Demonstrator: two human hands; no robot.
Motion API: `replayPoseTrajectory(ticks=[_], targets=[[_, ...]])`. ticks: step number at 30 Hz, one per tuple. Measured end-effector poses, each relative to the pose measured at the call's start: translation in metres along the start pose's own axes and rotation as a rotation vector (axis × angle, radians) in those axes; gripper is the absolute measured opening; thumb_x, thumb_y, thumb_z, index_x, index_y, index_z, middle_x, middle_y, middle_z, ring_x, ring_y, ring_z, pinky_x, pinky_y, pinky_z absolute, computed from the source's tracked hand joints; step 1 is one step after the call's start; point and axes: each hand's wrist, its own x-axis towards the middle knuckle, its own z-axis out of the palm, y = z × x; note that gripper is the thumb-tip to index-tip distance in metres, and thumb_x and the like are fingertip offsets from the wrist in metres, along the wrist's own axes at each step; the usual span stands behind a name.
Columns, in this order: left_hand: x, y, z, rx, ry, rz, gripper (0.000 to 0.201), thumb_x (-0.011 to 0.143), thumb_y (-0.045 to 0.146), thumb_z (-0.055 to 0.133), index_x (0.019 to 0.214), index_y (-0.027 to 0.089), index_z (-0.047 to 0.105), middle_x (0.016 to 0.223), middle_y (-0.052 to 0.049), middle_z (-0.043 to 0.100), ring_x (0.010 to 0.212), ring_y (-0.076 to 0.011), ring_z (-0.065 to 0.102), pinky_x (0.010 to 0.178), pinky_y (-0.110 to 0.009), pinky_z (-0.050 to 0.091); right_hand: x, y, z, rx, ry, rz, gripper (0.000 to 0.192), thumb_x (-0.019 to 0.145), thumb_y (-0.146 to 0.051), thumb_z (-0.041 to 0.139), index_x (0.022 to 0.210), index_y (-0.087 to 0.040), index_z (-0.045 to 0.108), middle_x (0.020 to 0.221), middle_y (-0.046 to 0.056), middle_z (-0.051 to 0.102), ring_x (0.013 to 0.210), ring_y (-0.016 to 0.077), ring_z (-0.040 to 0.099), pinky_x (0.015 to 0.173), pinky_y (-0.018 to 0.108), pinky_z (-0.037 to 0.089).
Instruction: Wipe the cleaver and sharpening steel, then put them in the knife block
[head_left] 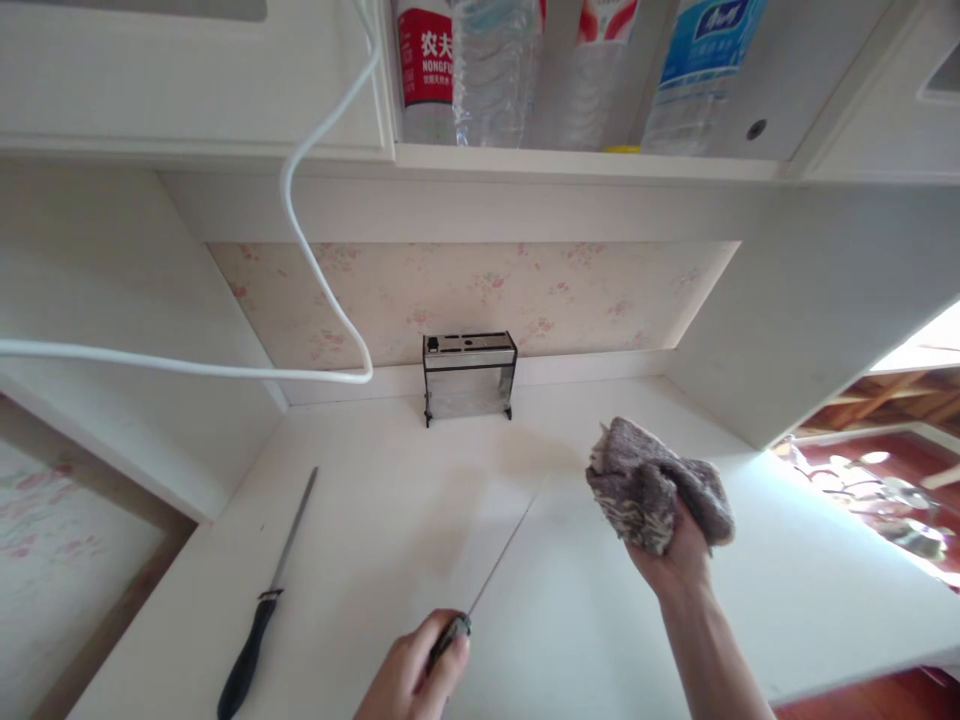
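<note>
Over the white bench, under a white shelf of clear plastic bottles, a thin-bladed knife is gripped by the left hand, a grey-brown cloth by the right hand, fingers closed.

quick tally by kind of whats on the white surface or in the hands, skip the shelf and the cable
Handled tools: 2 (dark-handled rod lying at left, thin tool in the left hand)
Cloth: 1 (in the right hand)
Black-edged stand: 1
Total: 4
</note>
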Motion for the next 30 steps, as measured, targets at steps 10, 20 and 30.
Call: replayPoseTrajectory(ticks=[10, 20, 30], targets=[[0.034, -0.012, 0.035, 0.737, 0.351, 0.236, 0.027, 0.094, 0.031, 0.035, 0.110, 0.020, 0.054, 0.092, -0.007, 0.071, 0.073, -0.0208, 0.070, 0.058, -0.026, 0.049, -0.012, 0.018, -0.079, -0.048, 0.201, 0.102, 0.017, 0.067, -0.023, 0.068, 0.084, -0.020, 0.070, 0.078, 0.003, 0.073, 0.068, 0.0190, 0.070, 0.063, 0.034, 0.060], [0.044, -0.010, 0.068, 1.005, 0.337, 0.093, 0.030, 0.096, 0.026, 0.031, 0.112, 0.013, 0.053, 0.086, -0.008, 0.066, 0.069, -0.0202, 0.069, 0.053, -0.027, 0.047, -0.013, 0.012, -0.108, -0.100, 0.147, 0.129, 0.020, 0.062, -0.029, 0.072, 0.081, -0.021, 0.069, 0.074, 0.001, 0.072, 0.068, 0.0196, 0.069, 0.063, 0.034, 0.059], [0.053, 0.004, 0.084, 0.983, 0.222, -0.037, 0.029, 0.095, 0.025, 0.029, 0.102, 0.016, 0.056, 0.088, -0.010, 0.069, 0.072, -0.0248, 0.069, 0.058, -0.031, 0.048, -0.026, 0.009, -0.116, -0.085, 0.130, 0.219, 0.038, 0.069, -0.056, 0.058, 0.094, -0.030, 0.070, 0.095, 0.004, 0.072, 0.087, 0.0253, 0.067, 0.066, 0.042, 0.058]])
